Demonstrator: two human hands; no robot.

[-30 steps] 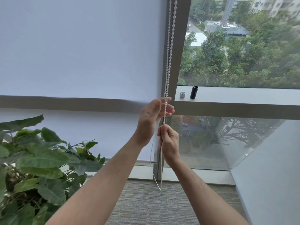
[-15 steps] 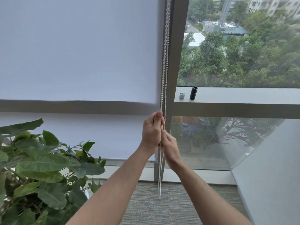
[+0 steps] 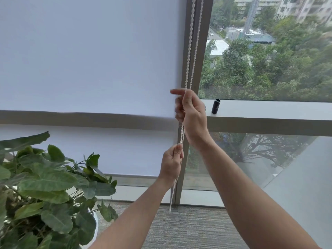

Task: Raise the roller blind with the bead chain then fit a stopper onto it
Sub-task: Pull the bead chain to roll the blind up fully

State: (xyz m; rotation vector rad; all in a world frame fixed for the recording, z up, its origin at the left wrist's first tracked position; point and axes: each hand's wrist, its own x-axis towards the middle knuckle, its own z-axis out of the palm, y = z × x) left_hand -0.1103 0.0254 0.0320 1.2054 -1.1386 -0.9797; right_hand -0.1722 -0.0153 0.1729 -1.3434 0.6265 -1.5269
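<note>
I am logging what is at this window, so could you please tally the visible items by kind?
White fabric roller blind: 1
White plastic bead chain: 1
Small black cylinder on the grey sill: 1
Green leafy potted plant: 1
Hands, left and right, both on the chain: 2
Total: 6

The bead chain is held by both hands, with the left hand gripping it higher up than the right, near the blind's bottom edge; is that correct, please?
Not quite. The head view shows the right hand higher on the bead chain, level with the blind's bottom edge, while the left hand grips it lower down. Both hands do hold the chain.
</note>
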